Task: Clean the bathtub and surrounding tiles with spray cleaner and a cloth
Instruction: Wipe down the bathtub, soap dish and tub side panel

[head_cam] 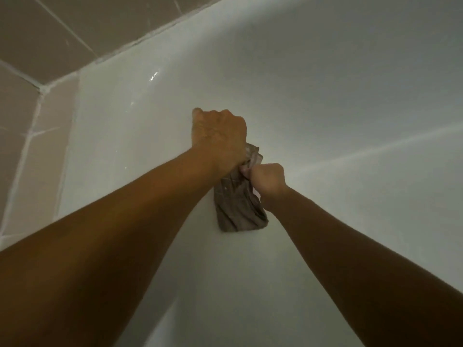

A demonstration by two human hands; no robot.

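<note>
Both hands grip a grey-brown cloth point(238, 204) over the white bathtub point(325, 96): the left hand point(219, 137) fisted around its upper end, the right hand point(266, 180) at 4 o'clock pinching its folds. Beige tiles point(50, 33) border the tub at 10 o'clock.

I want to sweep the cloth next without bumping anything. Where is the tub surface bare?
Bare white bathtub lies right of and beyond both hands, up to the tiles, and between the left arm and the tiled corner. It is crowded only mid-frame, where the left hand and right hand grip the cloth.
</note>
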